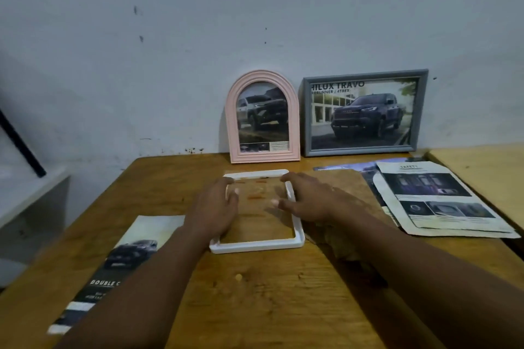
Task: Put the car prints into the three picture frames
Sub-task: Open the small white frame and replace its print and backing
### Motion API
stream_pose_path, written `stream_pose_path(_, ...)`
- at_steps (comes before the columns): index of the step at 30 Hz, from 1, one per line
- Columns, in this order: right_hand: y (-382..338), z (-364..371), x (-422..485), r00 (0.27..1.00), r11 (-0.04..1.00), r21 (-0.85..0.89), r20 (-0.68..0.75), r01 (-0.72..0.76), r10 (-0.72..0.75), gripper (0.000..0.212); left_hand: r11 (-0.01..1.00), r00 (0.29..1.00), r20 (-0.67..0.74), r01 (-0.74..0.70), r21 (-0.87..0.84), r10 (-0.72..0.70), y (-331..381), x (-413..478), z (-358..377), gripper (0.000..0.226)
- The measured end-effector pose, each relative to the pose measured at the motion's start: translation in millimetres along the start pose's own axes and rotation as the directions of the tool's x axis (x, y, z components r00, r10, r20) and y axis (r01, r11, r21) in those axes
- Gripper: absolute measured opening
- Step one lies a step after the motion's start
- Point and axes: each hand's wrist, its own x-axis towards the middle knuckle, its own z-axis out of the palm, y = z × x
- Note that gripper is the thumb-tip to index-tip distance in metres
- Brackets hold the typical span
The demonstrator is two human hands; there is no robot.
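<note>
**White frame flat on the table, a grip on each side rail**

White rectangular plastic picture frame [256,248] lies flat near the middle of the brown wooden table [269,306], and the wood shows through its opening. Our left grip [215,207] rests over the frame's left rail with its fingers loosely extended, reaching into the opening and closed round nothing. Our right grip [307,201] lies across the right rail, its fingers spread and relaxed, likewise clasping nothing. Motion blur softens both sets of fingertips.

Just right of the frame, partly under our right forearm, sits a flat brown board with a ragged edge [351,178]. A loose print of a dark car [133,249] lies on the table to the left, touching no frame. At the back, a pink arched frame [231,122] and a grey rectangular frame [307,116] lean against the pale wall [170,37], each already holding a car print. Loose brochure pages [442,207] are stacked at the table's right side.
</note>
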Motion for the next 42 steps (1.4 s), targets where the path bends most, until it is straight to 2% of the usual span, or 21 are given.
stream_pose_path(3, -3.8, 4.2, 5.1, 0.999, 0.999, -0.041, 0.031, -0.019, 0.020, 0.072, 0.999, 1.000, 0.027, 0.011, -0.033, -0.010, -21.7, -6.6, -7.9, 0.041)
stream_pose_path(7, -4.0, 3.9, 11.5, 0.999, 0.999, -0.039, 0.034, -0.036, 0.037, 0.062, 1.000, 1.000, -0.002, -0.009, -0.021, 0.009, -20.9, -9.3, -11.7, 0.039)
stream_pose_path(11, -4.6, 11.4, 10.3, 0.999, 0.999, -0.015, -0.029, -0.037, 0.037, 0.051, 0.997, 0.996, -0.067, -0.054, 0.052, 0.057, -13.1, -12.3, -12.1, 0.033)
stream_pose_path(15, -5.7, 30.0, 6.1, 0.998, 0.999, 0.040, -0.070, -0.002, 0.005, 0.044, 0.984, 0.989, -0.062, -0.129, 0.121, 0.137, -7.5, -17.6, -6.3, 0.031)
stream_pose_path(21, -7.0, 31.6, 3.7, 0.985, 1.000, -0.005, -0.173, 0.025, -0.025, 0.043, 0.993, 0.991, -0.097, -0.088, 0.083, 0.096, -13.8, -20.8, 1.0, 0.039)
stream_pose_path(26, -16.0, 26.7, 4.6, 0.996, 0.998, -0.059, -0.086, 0.010, -0.015, 0.050, 0.998, 0.989, -0.146, 0.025, -0.052, -0.032, -17.8, -17.6, 5.6, 0.048)
stream_pose_path(33, -24.8, 33.0, 1.2, 0.987, 1.000, -0.012, -0.160, -0.029, 0.027, 0.057, 0.972, 0.972, -0.206, 0.061, -0.228, -0.109, -6.2, -15.1, 0.7, 0.043)
stream_pose_path(42, -25.8, 27.9, 3.5, 0.974, 0.963, 0.253, -0.174, -0.096, 0.143, 0.047, 0.837, 0.927, -0.164, 0.216, -0.503, -0.338, -5.1, -0.4, -2.7, 0.042)
